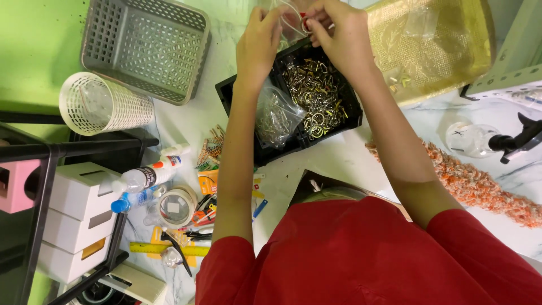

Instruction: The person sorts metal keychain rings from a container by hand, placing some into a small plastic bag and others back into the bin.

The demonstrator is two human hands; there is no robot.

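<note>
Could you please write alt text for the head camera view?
Both hands, left and right, pinch a small clear bag above a black tray of metal rings. A grey basket and glue bottle lie left.

Single head-worn view, looking steeply down, close over a cluttered white table (pixel 339 158), no second view

Thin clear plastic bag (pixel 291 20), crumpled, held up over a black tray (pixel 293 144)

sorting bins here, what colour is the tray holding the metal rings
Black tray, filled with metal rings; clearest in the head view.
</note>
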